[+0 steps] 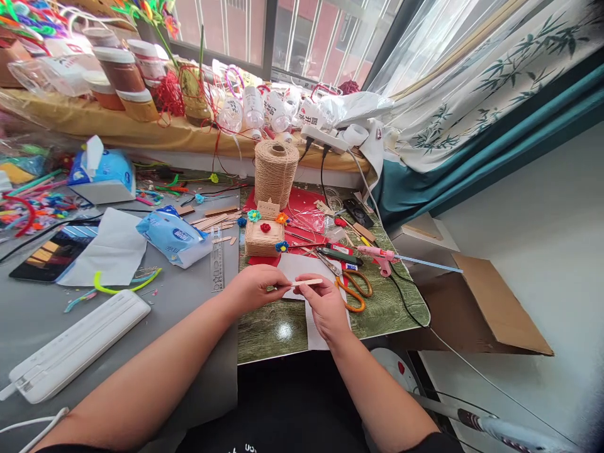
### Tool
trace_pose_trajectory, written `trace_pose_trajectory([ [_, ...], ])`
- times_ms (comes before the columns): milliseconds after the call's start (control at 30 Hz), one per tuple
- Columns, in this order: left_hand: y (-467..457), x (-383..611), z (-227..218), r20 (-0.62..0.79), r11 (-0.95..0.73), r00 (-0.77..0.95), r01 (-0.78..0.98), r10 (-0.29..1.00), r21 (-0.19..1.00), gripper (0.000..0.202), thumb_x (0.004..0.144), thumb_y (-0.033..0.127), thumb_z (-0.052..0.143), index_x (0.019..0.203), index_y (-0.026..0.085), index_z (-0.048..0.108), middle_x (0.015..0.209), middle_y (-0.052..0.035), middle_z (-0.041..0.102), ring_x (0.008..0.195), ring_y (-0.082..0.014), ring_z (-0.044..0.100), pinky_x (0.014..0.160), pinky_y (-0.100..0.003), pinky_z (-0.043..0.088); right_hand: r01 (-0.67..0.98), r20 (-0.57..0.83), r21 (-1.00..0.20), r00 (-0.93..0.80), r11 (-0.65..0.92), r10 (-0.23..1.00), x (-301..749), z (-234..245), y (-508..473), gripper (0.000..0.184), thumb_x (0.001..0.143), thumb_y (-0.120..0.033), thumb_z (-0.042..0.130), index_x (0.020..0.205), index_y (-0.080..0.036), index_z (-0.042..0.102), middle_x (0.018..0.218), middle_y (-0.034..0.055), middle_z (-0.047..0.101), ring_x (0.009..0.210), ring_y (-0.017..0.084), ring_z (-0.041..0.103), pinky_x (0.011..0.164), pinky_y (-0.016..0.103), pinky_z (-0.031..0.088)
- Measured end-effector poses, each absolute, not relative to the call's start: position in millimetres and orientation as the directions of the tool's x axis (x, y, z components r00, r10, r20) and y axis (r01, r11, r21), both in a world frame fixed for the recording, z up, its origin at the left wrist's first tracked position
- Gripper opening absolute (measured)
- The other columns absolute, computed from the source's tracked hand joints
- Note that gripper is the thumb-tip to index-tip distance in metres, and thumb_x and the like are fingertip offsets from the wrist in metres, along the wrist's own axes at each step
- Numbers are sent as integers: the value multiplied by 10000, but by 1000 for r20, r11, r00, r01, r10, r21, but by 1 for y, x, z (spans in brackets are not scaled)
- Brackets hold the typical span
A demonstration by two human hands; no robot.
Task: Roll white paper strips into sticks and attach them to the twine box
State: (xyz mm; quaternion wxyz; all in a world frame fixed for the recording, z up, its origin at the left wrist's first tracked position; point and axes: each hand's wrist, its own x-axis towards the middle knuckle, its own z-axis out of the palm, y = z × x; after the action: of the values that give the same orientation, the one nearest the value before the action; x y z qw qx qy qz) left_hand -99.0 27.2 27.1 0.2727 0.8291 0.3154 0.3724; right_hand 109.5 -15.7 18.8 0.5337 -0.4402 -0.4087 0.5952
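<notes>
Both my hands hold one flat wooden craft stick (306, 282) level over a white sheet of paper (302, 267) on the green table (283, 330). My left hand (257, 286) pinches its left end with closed fingers. My right hand (325, 302) grips its right part between thumb and fingers. Orange-handled scissors (352, 286) lie just right of my right hand. A small twine-wrapped box with little flowers (264, 236) stands beyond the paper, and a large spool of jute twine (276, 171) stands behind it.
A pink glue gun (382, 255) with its cable lies at the right. Loose wooden sticks (214, 220), a ruler (217, 261), tissue packs (174, 236), a phone (50, 251) and a white bar-shaped device (75, 343) lie left. A cardboard box (472, 308) stands beside the table's right edge.
</notes>
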Motion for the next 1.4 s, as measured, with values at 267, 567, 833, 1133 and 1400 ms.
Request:
trace_pose_trajectory([
  [267, 32, -107, 21, 605, -877, 635, 355, 480, 324, 179, 974, 215, 602, 1127, 211, 695, 1024, -77, 767, 916, -169, 712, 831, -298, 567, -391, -303, -870, -56, -300, 951, 108, 18, -17, 261, 761, -354, 863, 898, -164, 747, 786, 38, 747, 672, 147, 678, 682, 294, 593],
  [567, 30, -103, 22, 594, -743, 447, 436, 669, 508, 201, 938, 337, 681, 1085, 201, 666, 893, -49, 729, 839, -160, 680, 782, -293, 550, -559, -399, -746, -60, -362, 915, 106, 26, -15, 154, 742, -248, 843, 814, -173, 730, 720, 2, 688, 615, 111, 608, 568, 218, 556],
  [833, 30, -103, 18, 576, -739, 464, 428, 674, 520, 101, 956, 302, 648, 984, 219, 699, 881, -29, 746, 797, -137, 675, 733, -255, 532, -514, -345, -797, -44, -317, 938, 106, 26, -18, 218, 750, -326, 863, 841, -178, 731, 750, 18, 722, 634, 127, 642, 595, 249, 580],
  [1133, 29, -102, 30, 589, -796, 535, 417, 606, 439, 94, 942, 267, 642, 1006, 214, 688, 924, -60, 737, 853, -171, 682, 786, -302, 544, -463, -292, -850, 15, -252, 956, 106, 21, -20, 246, 789, -383, 844, 868, -174, 742, 773, 32, 742, 645, 140, 669, 630, 284, 592],
  [1400, 28, -98, 27, 634, -835, 545, 379, 549, 398, 145, 932, 179, 650, 1070, 209, 683, 956, -56, 740, 857, -166, 660, 780, -295, 537, -432, -245, -872, -20, -230, 969, 101, 22, -21, 246, 811, -389, 825, 923, -177, 767, 816, 37, 756, 675, 142, 679, 677, 296, 610],
])
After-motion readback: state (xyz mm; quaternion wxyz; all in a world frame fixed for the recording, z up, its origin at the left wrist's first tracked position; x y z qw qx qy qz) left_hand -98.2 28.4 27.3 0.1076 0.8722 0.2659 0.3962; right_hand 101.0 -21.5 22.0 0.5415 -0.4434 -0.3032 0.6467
